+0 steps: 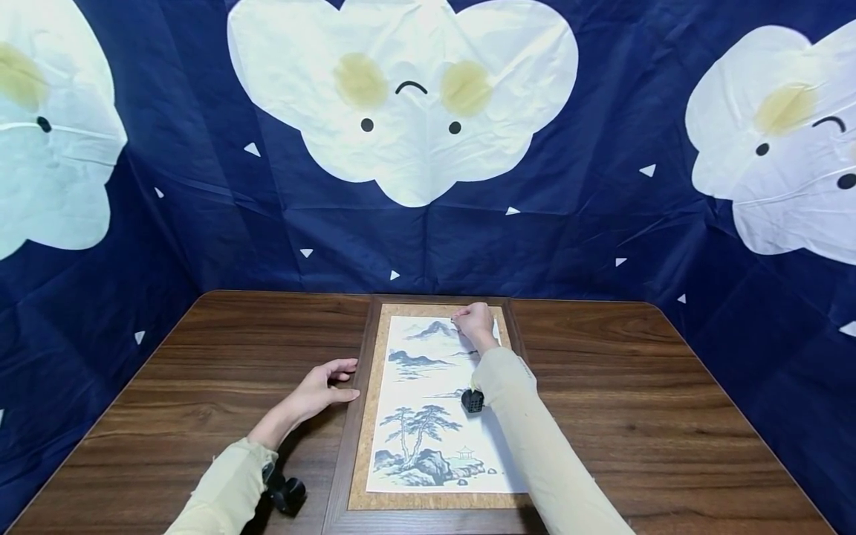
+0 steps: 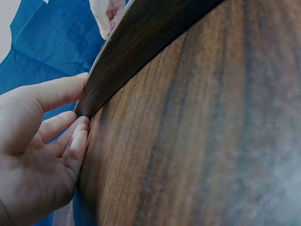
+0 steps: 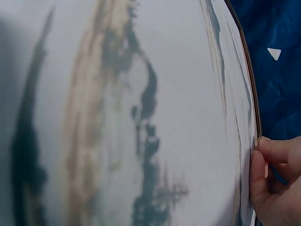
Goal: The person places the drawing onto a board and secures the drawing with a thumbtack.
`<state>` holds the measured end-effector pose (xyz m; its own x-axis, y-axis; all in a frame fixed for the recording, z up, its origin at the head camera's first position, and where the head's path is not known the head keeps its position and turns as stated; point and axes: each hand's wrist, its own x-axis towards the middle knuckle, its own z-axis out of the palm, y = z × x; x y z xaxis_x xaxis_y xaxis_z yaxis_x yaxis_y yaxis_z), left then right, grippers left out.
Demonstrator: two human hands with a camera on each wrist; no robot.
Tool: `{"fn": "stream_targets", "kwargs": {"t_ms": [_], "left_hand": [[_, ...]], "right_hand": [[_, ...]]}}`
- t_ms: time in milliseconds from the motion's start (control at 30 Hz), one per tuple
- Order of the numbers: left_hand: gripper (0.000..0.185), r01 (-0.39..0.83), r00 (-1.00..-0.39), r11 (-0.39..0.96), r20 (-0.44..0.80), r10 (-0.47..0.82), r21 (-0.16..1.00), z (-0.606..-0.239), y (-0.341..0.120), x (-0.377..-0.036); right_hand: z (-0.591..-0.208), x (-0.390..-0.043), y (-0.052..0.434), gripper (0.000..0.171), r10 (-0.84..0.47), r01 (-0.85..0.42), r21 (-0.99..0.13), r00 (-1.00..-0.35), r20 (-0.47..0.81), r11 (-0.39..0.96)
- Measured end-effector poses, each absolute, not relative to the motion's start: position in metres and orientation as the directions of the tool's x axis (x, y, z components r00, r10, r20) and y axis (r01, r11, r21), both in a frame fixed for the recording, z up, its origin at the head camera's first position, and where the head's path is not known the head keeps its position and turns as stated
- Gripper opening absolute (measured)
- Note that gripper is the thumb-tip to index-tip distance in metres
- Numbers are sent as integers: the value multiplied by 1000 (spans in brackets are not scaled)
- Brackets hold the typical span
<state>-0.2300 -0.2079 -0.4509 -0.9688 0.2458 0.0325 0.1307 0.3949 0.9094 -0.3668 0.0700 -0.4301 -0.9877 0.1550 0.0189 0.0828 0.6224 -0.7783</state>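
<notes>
A sheet of paper with an ink landscape painting [image 1: 428, 386] lies on a cork board [image 1: 401, 501] inside a brown wooden frame [image 1: 354, 438]. My right hand [image 1: 476, 323] is over the upper right part of the painting. Between its thumb and finger it pinches a small pin [image 3: 256, 139], whose thin shaft shows in the right wrist view. To the left, my left hand [image 1: 321, 390] touches the outer edge of the frame with its fingertips. In the left wrist view, the thumb [image 2: 70, 89] rests at the frame's edge, with the other fingers below, loosely bent.
The board lies on a dark wooden table [image 1: 602, 386], its top end near the back edge. Behind stands a navy cloth [image 1: 602, 223] printed with white clouds. Black wrist cameras [image 1: 289, 494] are worn on both arms.
</notes>
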Motion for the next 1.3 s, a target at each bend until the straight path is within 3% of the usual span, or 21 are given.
{"fn": "stream_targets", "kwargs": {"t_ms": [933,1033,1167,1300], "left_hand": [[57,133,-971,413,35,235,901,-455,-207,-232],[56,132,-972,402,39,231,906,-454,-206,-231],[56,125,-974,407,32,226,905,-456,-206,-231],[56,130,-974,413,37,225,901,-457,-208,-231]], "right_hand": [[-428,-366,68,7,138,40,-701,-987,84,712],[-430,-365,70,7,145,49,-755,-988,61,654],[-431,-364,74,9,128,99,-895,-991,-47,435],[-427,-363,81,15,39,156,-946,-988,-151,284]]}}
